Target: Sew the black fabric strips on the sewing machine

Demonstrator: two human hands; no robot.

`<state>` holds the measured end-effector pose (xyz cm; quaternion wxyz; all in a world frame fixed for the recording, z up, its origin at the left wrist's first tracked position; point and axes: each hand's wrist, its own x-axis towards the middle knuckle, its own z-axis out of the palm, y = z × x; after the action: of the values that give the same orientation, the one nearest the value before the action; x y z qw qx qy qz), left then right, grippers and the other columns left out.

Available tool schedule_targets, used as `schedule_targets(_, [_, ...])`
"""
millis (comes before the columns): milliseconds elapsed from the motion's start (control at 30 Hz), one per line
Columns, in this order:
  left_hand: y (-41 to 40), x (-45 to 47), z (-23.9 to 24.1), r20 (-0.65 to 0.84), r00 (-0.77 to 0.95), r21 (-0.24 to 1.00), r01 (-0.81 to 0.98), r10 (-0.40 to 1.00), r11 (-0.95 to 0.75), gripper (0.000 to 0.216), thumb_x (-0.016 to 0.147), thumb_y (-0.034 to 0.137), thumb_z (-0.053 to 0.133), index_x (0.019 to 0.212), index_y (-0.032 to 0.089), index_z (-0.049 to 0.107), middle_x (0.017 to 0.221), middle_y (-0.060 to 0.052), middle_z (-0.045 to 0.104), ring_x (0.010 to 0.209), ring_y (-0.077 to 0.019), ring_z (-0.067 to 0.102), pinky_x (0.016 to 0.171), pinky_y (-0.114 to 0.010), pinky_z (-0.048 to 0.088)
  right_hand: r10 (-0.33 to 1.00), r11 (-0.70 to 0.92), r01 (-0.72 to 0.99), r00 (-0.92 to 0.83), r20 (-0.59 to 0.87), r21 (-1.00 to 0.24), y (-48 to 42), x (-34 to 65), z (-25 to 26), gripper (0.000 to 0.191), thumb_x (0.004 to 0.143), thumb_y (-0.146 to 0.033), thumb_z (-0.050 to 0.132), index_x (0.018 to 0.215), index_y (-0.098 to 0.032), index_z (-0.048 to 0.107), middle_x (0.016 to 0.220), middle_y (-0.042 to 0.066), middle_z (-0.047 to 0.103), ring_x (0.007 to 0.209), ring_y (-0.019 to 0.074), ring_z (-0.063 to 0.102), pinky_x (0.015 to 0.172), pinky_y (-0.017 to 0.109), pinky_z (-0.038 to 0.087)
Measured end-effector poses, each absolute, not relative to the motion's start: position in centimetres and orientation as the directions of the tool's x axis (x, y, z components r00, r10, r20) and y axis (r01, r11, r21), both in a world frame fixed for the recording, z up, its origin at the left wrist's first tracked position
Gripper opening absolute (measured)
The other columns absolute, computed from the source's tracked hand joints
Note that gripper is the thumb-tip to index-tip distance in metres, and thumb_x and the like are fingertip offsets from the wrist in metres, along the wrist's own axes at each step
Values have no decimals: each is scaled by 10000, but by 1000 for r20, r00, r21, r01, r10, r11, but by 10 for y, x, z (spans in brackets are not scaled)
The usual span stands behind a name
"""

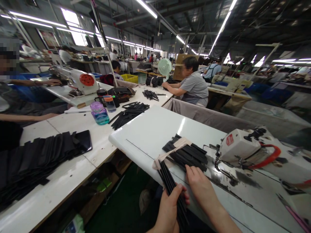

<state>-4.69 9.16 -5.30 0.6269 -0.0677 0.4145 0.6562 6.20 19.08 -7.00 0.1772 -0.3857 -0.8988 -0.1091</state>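
Note:
My left hand point(171, 205) is closed round a bundle of narrow black fabric strips point(167, 176), which slants up past the table's front edge. Close beside it, my right hand point(200, 184) has its fingers bent together over the near edge of a pile of black strips point(188, 154), gripping at that edge; its thumb is hidden. A pale cloth band point(178, 144) lies across the pile and trails to the left, behind the top of the bundle. The pile rests on the white sewing table point(150, 129), just left of the sewing machine's needle area.
The white sewing machine point(233, 145) stands at the right, with pink-handled scissors or tweezers point(291, 210) near it. More black strips point(131, 113), bottles point(100, 113), a phone point(85, 140) and stacked black pieces point(41, 152) occupy the left table. Co-workers point(194, 84) sit beyond and at left.

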Motion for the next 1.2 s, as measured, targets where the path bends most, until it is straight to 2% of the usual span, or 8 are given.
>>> schedule_targets(167, [96, -49, -31, -576, -121, 315, -946, 808, 83, 343, 683, 187, 823, 951, 120, 619, 993, -157, 731, 959, -279, 705, 875, -355, 557, 610, 739, 673, -682, 402, 21, 170, 73, -55, 307, 936, -106, 369, 1132, -119, 604, 845, 86, 654, 761, 217, 631, 715, 352, 557])
schedule_targets(300, [99, -50, -28, -544, -170, 328, -945, 822, 22, 352, 662, 202, 835, 932, 142, 618, 920, -105, 732, 931, -260, 704, 864, -332, 553, 546, 838, 507, -764, 344, -204, 145, 75, -23, 295, 987, -255, 412, 1205, -184, 597, 1042, 89, 692, 933, 199, 651, 795, 300, 551])
schedule_targets(400, [98, -49, -33, -564, -161, 327, -944, 810, 40, 273, 687, 210, 809, 858, 145, 606, 788, -58, 695, 811, -224, 705, 777, -322, 567, 671, 736, 574, -689, 273, -360, 157, 77, -11, 370, 1025, -278, 309, 976, -240, 674, 901, 38, 699, 850, 161, 654, 756, 258, 538])
schedule_targets(533, [94, -47, -44, -594, -159, 389, -915, 789, 108, 320, 662, 288, 834, 777, 148, 570, 659, 1, 611, 556, -117, 595, 548, -243, 518, 743, 630, 750, -508, 435, -200, 201, 85, -33, 441, 971, -504, 403, 1098, -158, 645, 1028, 135, 654, 938, 286, 619, 815, 438, 525])
schedule_targets(633, [92, -45, -51, -551, -189, 463, -880, 813, 109, 436, 595, 407, 867, 730, 150, 541, 615, 23, 561, 482, -80, 511, 452, -206, 433, 738, 617, 770, -497, 457, -160, 220, 89, -56, 476, 990, -486, 342, 1140, -139, 632, 991, 141, 632, 844, 276, 626, 747, 442, 535])
schedule_targets(900, [92, -45, -50, -516, -187, 485, -868, 836, 105, 509, 574, 413, 867, 875, 157, 545, 485, 88, 450, 405, -65, 399, 422, -200, 347, 676, 645, 758, -512, 529, -91, 204, 84, -61, 350, 1016, -363, 350, 1165, -150, 584, 998, 116, 611, 920, 238, 618, 815, 376, 519])
schedule_targets(1033, [92, -49, -53, -541, -125, 464, -869, 831, 172, 356, 656, 357, 803, 753, 151, 529, 526, 39, 513, 451, -81, 477, 472, -210, 405, 656, 652, 757, -525, 542, -56, 192, 81, -55, 316, 1017, -329, 370, 1197, -150, 557, 980, 109, 614, 901, 226, 613, 805, 360, 502])
schedule_targets(1200, [91, -50, -53, -596, -101, 430, -878, 796, 211, 260, 700, 268, 765, 744, 143, 541, 564, 15, 563, 490, -79, 507, 498, -191, 423, 621, 644, 755, -613, 488, 127, 190, 88, -59, 321, 1004, -241, 393, 1259, -120, 545, 801, 70, 613, 730, 224, 589, 687, 360, 468])
